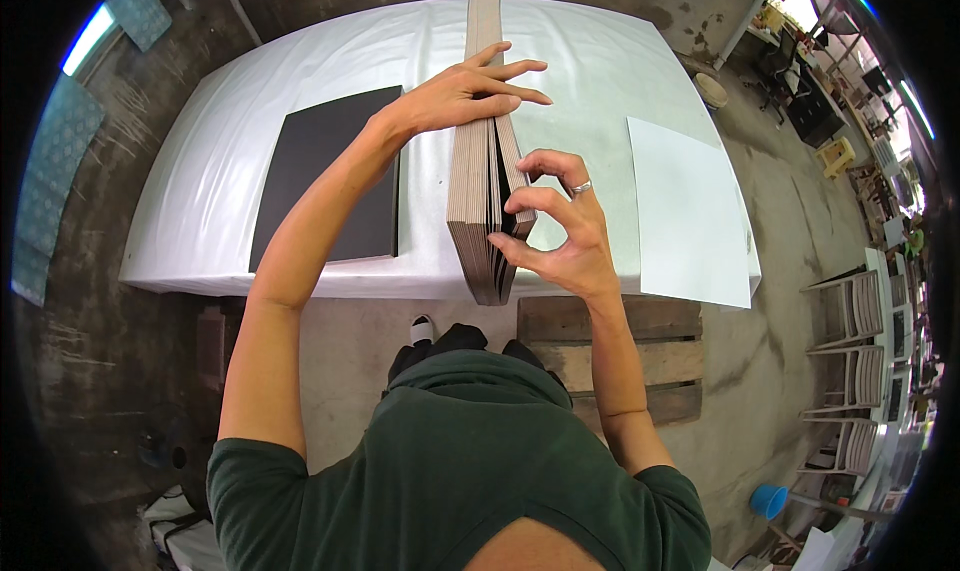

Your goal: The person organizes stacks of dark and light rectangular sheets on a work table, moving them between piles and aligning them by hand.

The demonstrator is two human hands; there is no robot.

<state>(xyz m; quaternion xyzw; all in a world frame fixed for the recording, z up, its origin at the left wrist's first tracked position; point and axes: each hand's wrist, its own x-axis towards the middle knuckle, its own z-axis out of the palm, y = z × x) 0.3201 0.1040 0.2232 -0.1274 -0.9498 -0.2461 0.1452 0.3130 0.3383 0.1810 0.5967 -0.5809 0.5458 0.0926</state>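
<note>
A long stack of thin boards (473, 176) stands on edge across the table, its near end jutting past the front edge. The board edges are grey-brown, and black faces show in a narrow gap toward the right side. Across the stack's top edges lies my left hand (465, 93), open, with its fingers spread. At the near end, my right hand (568, 226) is curled over the boards right of the gap, thumb and fingertips at their edges. How many boards it grips cannot be made out.
A flat black panel (335, 181) lies left of the stack on the white-covered table (580, 51). To the right, a white sheet (690, 211) overhangs the front edge. A wooden pallet (640, 361) is on the floor below; chairs (850, 371) and a blue bucket (768, 501) stand farther right.
</note>
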